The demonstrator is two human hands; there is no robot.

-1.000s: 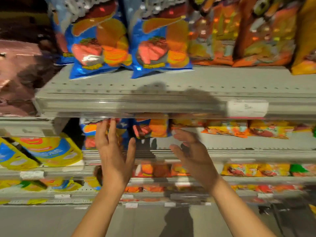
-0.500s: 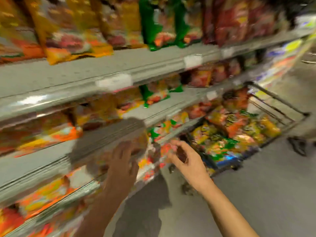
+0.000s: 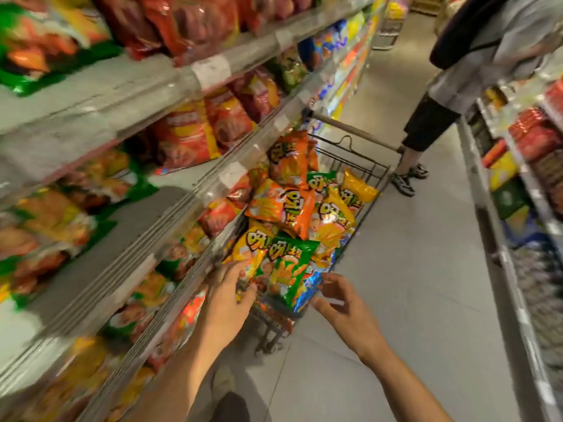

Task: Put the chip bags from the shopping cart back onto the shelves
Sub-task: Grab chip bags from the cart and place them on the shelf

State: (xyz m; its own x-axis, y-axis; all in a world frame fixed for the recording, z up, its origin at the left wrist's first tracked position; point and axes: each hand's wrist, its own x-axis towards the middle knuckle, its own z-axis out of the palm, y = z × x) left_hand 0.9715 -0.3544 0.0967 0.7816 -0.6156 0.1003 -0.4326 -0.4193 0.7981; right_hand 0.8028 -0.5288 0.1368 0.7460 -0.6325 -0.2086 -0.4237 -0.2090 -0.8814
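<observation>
- Both grips reach toward the near end of the cart [image 3: 370, 193]: the left hand [image 3: 224, 303] has loosely spread fingers lying against a yellow bag [image 3: 248, 251] at the cart's near corner, clamped on nothing that can be seen.
- Right hand [image 3: 342, 306] hovers just beside the cart's near right edge, fingers apart and relaxed, holding nothing; its fingertips are close to a blue bag [image 3: 310, 286].
- Chip bags are piled high in the cart: a green bag [image 3: 288, 269] lies on top at the near end, between the two hands, with orange bags [image 3: 289, 159] and more yellow ones heaped behind it.
- Shelves [image 3: 170, 83] run along the left, stocked with red, orange and green bags; the view there is blurred.
- Cart stands close against the shelves on the grey floor [image 3: 411, 300].
- At the cart's far end a person [image 3: 463, 95] in a grey top and dark shorts stands in the aisle.
- More shelving with packets lines the right edge.
</observation>
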